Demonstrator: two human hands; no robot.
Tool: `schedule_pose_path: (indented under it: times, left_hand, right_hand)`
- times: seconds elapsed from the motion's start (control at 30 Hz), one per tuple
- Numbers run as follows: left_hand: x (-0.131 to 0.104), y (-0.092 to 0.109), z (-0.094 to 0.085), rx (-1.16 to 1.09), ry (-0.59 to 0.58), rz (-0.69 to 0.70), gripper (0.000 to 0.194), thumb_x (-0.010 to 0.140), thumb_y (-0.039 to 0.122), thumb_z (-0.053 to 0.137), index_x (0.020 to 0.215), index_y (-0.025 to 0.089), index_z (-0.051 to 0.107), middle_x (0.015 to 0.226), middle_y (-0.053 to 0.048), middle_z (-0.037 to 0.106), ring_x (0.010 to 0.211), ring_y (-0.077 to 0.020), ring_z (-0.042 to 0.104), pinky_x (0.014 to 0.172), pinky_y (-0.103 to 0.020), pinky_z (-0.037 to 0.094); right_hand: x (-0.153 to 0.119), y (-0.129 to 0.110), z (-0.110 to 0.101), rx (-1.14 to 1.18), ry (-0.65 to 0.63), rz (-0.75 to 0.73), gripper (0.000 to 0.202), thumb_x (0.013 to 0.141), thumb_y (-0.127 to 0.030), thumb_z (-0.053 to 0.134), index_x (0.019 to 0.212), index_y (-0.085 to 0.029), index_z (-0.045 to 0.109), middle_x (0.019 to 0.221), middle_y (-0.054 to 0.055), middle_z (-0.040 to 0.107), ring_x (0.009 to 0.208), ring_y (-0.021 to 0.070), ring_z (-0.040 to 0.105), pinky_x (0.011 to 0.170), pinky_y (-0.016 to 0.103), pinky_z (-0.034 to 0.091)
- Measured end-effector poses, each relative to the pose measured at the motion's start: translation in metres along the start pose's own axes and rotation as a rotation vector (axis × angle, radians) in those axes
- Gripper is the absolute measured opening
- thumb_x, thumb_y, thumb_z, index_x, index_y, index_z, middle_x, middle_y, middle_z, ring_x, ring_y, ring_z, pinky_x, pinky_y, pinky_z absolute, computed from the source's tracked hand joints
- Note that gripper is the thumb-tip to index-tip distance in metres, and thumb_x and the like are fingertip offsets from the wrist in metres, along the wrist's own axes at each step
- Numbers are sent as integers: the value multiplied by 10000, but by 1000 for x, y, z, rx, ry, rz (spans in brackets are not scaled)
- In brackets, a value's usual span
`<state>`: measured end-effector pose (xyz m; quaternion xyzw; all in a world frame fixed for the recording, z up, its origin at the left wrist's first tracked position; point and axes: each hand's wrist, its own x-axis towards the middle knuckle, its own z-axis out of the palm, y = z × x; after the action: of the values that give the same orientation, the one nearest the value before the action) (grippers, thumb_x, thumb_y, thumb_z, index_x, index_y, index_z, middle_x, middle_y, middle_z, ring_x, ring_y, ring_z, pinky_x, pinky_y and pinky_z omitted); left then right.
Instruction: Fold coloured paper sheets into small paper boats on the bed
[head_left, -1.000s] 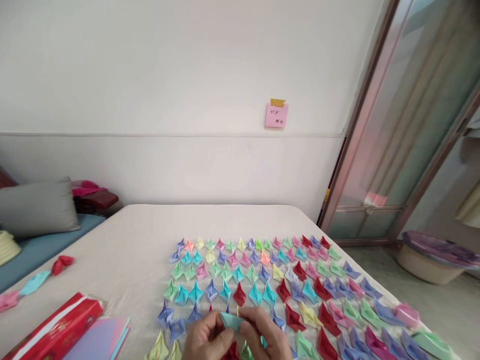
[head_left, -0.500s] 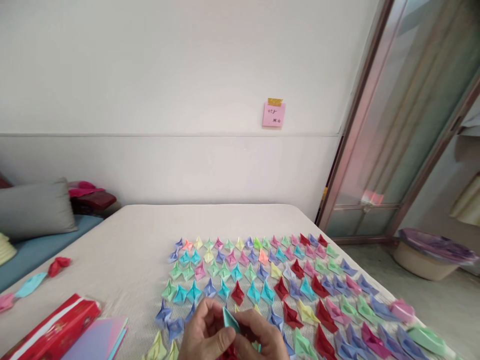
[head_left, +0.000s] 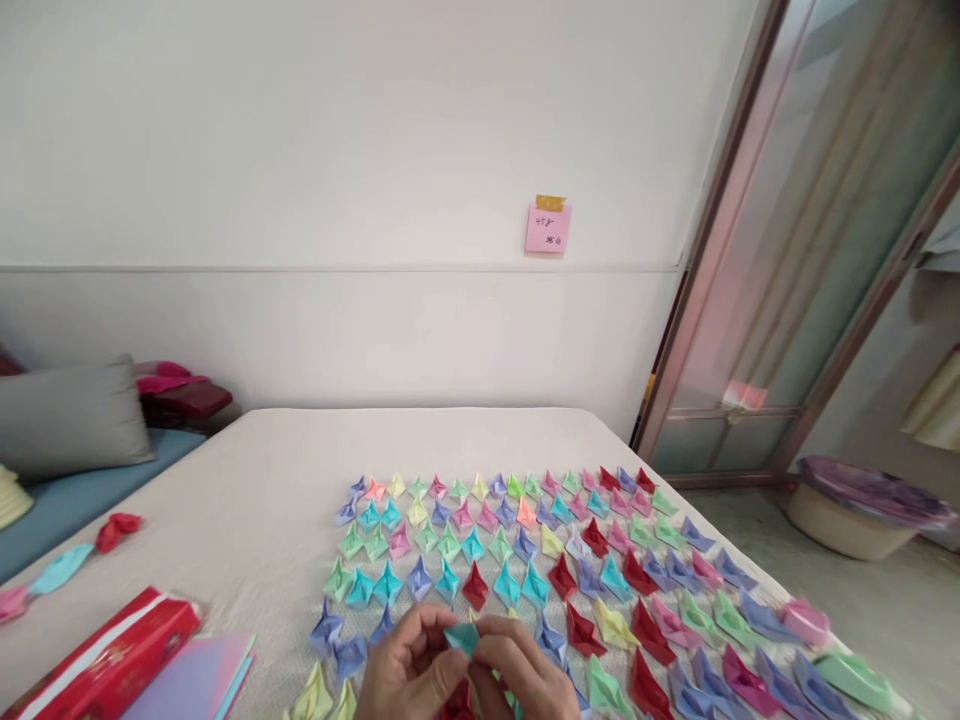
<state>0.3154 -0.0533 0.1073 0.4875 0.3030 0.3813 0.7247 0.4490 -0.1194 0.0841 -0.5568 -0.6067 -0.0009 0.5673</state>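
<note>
At the lower middle of the view, both hands pinch one small piece of folded teal paper (head_left: 463, 638) between thumbs and fingers. My left hand (head_left: 412, 668) grips its left side, and my right hand (head_left: 521, 672) closes on its right side. Rows of folded paper boats in many colours lie around and beyond the hands, among them a red paper boat (head_left: 475, 587) just above them and a cyan paper boat (head_left: 535, 584) to the right. Below the fingers a red folded paper shows in part; the hands cover the rest of it.
On the left lie a red packet (head_left: 105, 655), a stack of coloured paper sheets (head_left: 191, 680) and a few folded pieces. The pale covered table (head_left: 285, 450) meets a white wall bearing a pink note (head_left: 548, 230). A lined bin (head_left: 847, 525) stands on the floor at right.
The teal paper has been turned from a steep, upright slant to a flatter, wider position between the fingers. My right fingers have shifted slightly over it. The surrounding boats stay put.
</note>
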Motion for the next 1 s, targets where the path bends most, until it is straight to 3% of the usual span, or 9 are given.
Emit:
schedule_pose_path:
  times: [0.07, 0.23, 0.4, 0.6, 0.9, 1.0]
  left_hand:
    - [0, 1, -3, 139, 11, 74, 347, 698, 482, 778, 885, 193, 742, 743, -28, 717, 640, -163, 609, 624, -256, 470]
    - [-3, 6, -7, 495, 101, 477, 104, 758, 351, 744, 787, 259, 783, 902, -62, 745, 807, -220, 688, 714, -245, 508]
    - [-5, 8, -3, 622, 94, 646, 94, 815, 302, 701, 767, 275, 777, 787, -51, 743, 699, -189, 700, 668, -212, 509]
    - [-4, 4, -4, 669, 74, 675, 123, 824, 256, 693, 718, 249, 755, 712, -35, 716, 658, -173, 688, 651, -196, 498]
    - [-3, -2, -3, 335, 174, 545, 148, 765, 375, 749, 691, 247, 751, 771, -15, 721, 754, -171, 659, 701, -199, 494]
    - [-2, -2, -3, 168, 224, 485, 154, 697, 377, 809, 648, 239, 763, 798, -16, 715, 753, -166, 641, 667, -194, 497]
  right_hand:
    - [4, 0, -4, 41, 2, 7, 150, 840, -131, 554, 820, -259, 629, 848, 21, 700, 644, 141, 678, 592, 205, 509]
    - [10, 0, -12, 187, -21, 61, 171, 830, -89, 567, 799, -252, 607, 846, 4, 684, 722, 144, 672, 628, 192, 495]
    - [10, 1, -11, 196, -48, 43, 152, 835, -111, 584, 810, -257, 618, 888, 6, 688, 774, 157, 671, 714, 225, 505]
    - [8, 2, -10, 14, -54, -86, 112, 856, -165, 596, 820, -254, 654, 756, 21, 664, 651, 171, 606, 616, 257, 483]
    - [18, -7, -25, 234, -100, 25, 177, 851, -76, 594, 796, -243, 604, 730, -12, 617, 682, 147, 605, 638, 212, 476]
    - [16, -6, -22, 296, 10, 93, 132, 872, -176, 585, 763, -249, 591, 688, -22, 582, 634, 146, 562, 604, 222, 449]
